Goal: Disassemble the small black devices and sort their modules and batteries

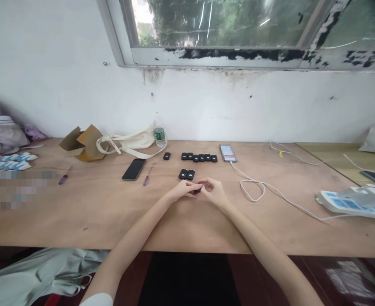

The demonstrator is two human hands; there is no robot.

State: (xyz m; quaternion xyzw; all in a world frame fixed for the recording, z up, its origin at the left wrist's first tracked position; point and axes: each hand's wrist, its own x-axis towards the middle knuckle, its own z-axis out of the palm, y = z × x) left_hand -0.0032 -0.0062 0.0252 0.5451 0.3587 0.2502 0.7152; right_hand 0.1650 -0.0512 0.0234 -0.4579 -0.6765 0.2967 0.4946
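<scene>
Black plastic, by the look of it, and tiny: we have the small black fob [198, 190] at the centre of our dial, pinched by the left hand [183, 190] and the right hand [215, 193] together, fingertips hiding most of it. Uneven pressure could make it skid loose onto the wooden table [190, 229]. And watch eleven o'clock! The pair of fobs [190, 174] lies just beyond our left fingers; a careless knuckle could shove them towards the row of fobs [201, 157] up at twelve.
</scene>
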